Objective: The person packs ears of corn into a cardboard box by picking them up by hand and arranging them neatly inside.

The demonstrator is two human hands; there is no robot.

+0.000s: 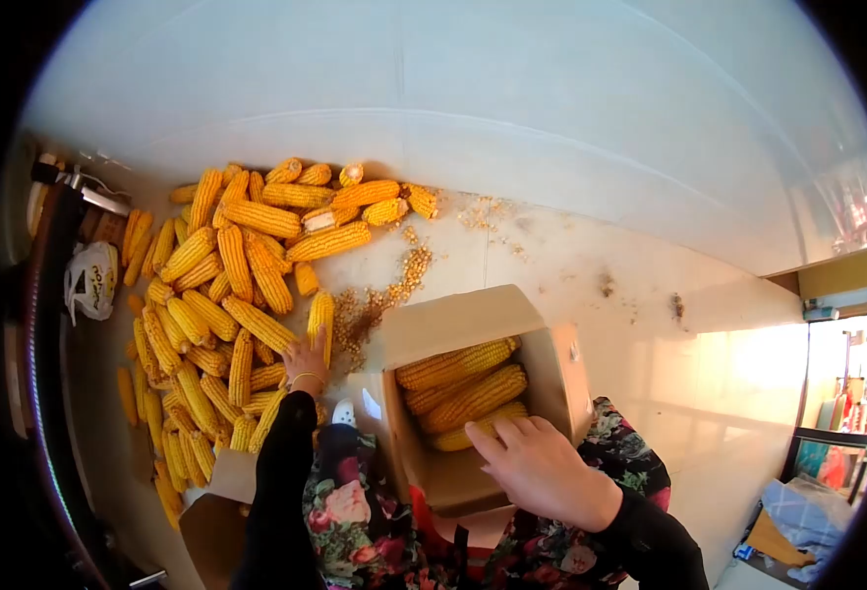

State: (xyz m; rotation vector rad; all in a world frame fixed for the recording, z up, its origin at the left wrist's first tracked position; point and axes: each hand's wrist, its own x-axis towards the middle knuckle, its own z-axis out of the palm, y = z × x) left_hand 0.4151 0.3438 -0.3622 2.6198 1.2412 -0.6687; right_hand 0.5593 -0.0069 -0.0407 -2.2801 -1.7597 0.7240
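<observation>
My left hand [308,366], with a yellow band at the wrist, reaches to the edge of a large pile of yellow ears of corn [198,324]. Its fingers close against one ear of corn [320,320]; the thumb's grip is partly hidden. In front of my lap stands a tall cardboard box [463,313] with raised flaps, holding several ears [478,398]. Over its near right side is my right hand [551,467], fingers apart. The fingertips lie on or just above the nearest ear in the box, and the palm side is hidden.
Loose kernels [409,280] and debris are scattered across the pale floor [640,364]. A second cardboard box [212,531] stands at lower left, beside my left arm. A white plastic bag [91,280] lies by the left edge. The pale wall [433,88] rises behind the pile.
</observation>
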